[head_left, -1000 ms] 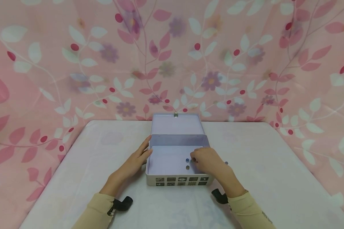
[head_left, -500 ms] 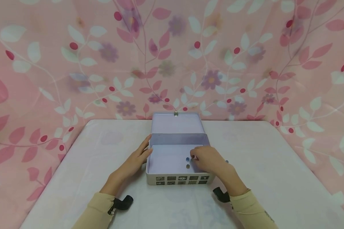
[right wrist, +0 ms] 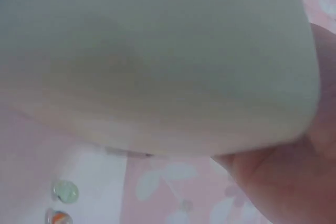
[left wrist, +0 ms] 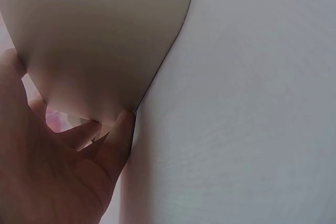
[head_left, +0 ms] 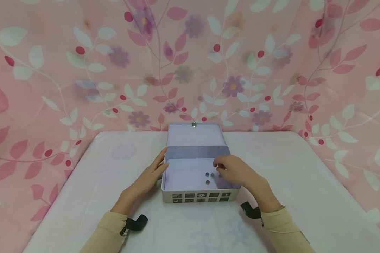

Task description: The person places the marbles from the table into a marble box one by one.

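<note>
A pale tin box (head_left: 194,196) with dark square pictures on its front stands on the table, its hinged lid (head_left: 194,134) tipped back. Several small glass marbles lie on its floor, among them a blue one (head_left: 207,174), a greenish one (head_left: 212,175) and a brownish one (head_left: 207,182). My left hand (head_left: 149,178) rests against the box's left wall, fingers spread along it. Over the right part of the box is my right hand (head_left: 235,170), its fingers loosely bent, a gap showing between thumb and forefinger. In the right wrist view, the box wall (right wrist: 157,77) hides its fingertips.
A white cloth (head_left: 120,154) covers the table. Behind it hangs a pink curtain (head_left: 183,63) with leaves and flowers, close behind the raised lid. Black wrist mounts (head_left: 137,223) stick out from both sleeves.
My right hand has lifted and drawn slightly right, uncovering marbles on the box floor. A marble seen on the table right of the box is now behind my arm. The left hand stays put.
</note>
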Motion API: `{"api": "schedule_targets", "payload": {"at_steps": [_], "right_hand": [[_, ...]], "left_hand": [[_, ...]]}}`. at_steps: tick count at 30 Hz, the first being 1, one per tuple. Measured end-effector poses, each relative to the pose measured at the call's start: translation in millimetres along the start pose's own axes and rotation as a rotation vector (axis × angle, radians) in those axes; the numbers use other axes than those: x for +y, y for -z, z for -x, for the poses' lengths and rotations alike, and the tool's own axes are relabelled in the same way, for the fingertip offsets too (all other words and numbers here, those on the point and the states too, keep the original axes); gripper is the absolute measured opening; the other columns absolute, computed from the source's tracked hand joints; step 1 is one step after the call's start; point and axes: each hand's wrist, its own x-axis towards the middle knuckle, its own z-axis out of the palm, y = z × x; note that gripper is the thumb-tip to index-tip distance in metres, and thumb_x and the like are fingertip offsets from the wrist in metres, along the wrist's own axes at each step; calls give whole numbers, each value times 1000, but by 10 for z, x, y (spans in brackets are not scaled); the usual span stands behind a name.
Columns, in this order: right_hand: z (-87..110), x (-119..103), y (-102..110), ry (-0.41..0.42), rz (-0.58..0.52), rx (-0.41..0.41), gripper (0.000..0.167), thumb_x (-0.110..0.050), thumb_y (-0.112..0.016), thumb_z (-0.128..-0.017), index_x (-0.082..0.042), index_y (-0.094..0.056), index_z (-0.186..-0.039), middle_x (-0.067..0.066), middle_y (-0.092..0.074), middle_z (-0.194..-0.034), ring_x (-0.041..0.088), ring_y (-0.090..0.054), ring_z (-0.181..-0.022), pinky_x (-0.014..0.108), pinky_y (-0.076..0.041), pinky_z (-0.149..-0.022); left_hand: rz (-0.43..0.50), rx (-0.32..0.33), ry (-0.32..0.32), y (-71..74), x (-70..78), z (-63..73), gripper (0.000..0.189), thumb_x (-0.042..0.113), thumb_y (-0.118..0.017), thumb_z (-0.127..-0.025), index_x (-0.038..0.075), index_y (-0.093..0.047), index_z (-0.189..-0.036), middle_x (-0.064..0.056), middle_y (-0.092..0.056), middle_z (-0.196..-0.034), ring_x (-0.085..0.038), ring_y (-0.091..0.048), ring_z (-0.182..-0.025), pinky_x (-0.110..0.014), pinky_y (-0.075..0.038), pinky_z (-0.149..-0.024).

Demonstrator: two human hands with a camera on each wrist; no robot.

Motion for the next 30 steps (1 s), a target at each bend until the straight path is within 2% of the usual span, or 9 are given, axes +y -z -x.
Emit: {"api": "schedule_targets", "payload": {"at_steps": [5, 8, 13, 16, 20, 26, 30], "right_hand": [[56, 52, 76, 19, -2, 78, 17, -8, -63, -92, -7, -72, -106, -1, -70, -95, 12, -62, -88, 37, -56, -83], [95, 73, 138, 24, -14, 124, 16, -6, -63, -92, -10, -72, -105, -1, -69, -97, 14, -63, -90, 38, -56, -84], [155, 159, 249, 16, -43, 184, 17, -3, -62, -93, -11, -72, -104, 2, -70, -100, 16, -64, -91, 40, -56, -83], [185, 230, 311, -17, -25, 198, 17, -4, -63, -93, -8, -72, -106, 4, -71, -103, 18, -65, -92, 41, -56, -83], [230, 314, 391, -95, 25, 154, 16, -7, -63, -92, -6, -72, -106, 4, -71, -98, 19, -64, -87, 39, -55, -76], [290, 393, 482, -185, 55, 13, 16, -10, -63, -90, -6, -70, -103, 4, -66, -82, 16, -57, -72, 32, -49, -65], [323, 435, 493, -237, 60, -70, 20, -11, -64, -89, -3, -69, -108, 5, -65, -84, 17, -56, -72, 32, -49, -64]], "left_hand": [[6, -9, -2, 8, 6, -3, 61, 44, -42, -106, 50, -7, -156, -10, -15, -167, -35, -26, -151, -56, -41, -113], [10, -22, 2, 21, 50, 7, 63, 43, -41, -106, 45, -5, -158, -11, -12, -168, -36, -24, -152, -56, -40, -113], [10, -49, 17, 56, 246, 90, 67, 45, -42, -106, 37, -4, -160, -15, -11, -167, -38, -23, -152, -55, -40, -114], [2, -53, 17, 71, 354, 140, 67, 46, -42, -106, 34, -5, -161, -16, -12, -167, -39, -24, -151, -54, -40, -114], [1, -53, 11, 77, 398, 160, 68, 46, -41, -105, 33, -5, -161, -17, -12, -167, -40, -24, -151, -55, -40, -114], [2, -56, 10, 83, 385, 163, 67, 45, -42, -106, 34, -5, -161, -16, -11, -167, -40, -23, -151, -56, -40, -113], [2, -53, 15, 83, 392, 171, 66, 42, -42, -106, 34, -5, -161, -15, -11, -167, -39, -23, -151, -56, -40, -113]]}}
